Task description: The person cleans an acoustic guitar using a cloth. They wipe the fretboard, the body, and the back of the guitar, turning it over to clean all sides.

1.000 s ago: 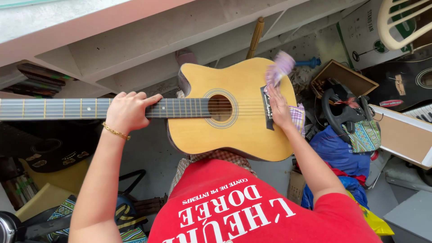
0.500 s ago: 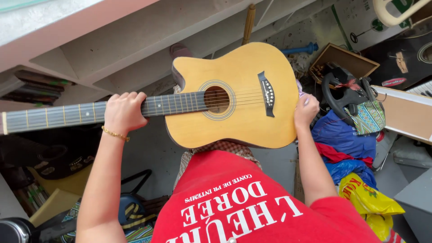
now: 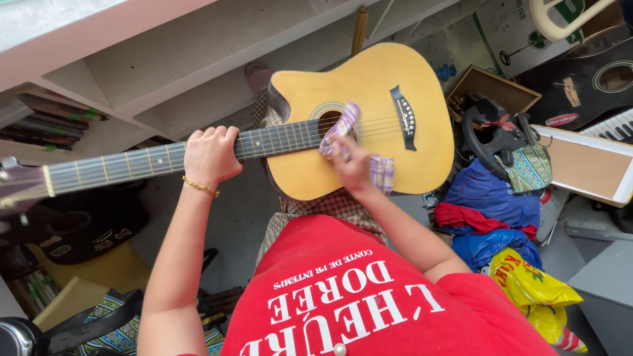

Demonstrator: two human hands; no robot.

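I take the acoustic guitar [image 3: 369, 125] as my landmark: it lies face up across the person's lap, body to the right, neck running out to the left, beneath the pale shelf unit [image 3: 198, 59]. Right of the guitar body sits a heap of clutter: blue and red fabric [image 3: 491, 217], a yellow plastic bag [image 3: 531, 287] below it, a patterned pouch [image 3: 531, 171], and a second, dark guitar [image 3: 593, 79] in the upper right corner. Left of the neck, lower down, another dark guitar [image 3: 66, 227] lies on the floor.

My left hand [image 3: 211, 157] wraps the neck just left of where it meets the body, fingers curled over the fretboard in a firm hold. My right hand [image 3: 353, 165] rests on the top just below the sound hole, fingers closed on a purple checked cloth [image 3: 346, 125] that trails up over the sound hole and strings; the hand is motion-blurred.

To wipe well here, I judge the cloth should stay flat under the fingertips and travel along the strings rather than across them, so it cannot snag. The left hand should keep the neck steady so the body does not rock on the lap. Light pressure near the bridge [image 3: 403, 118] seems wise.
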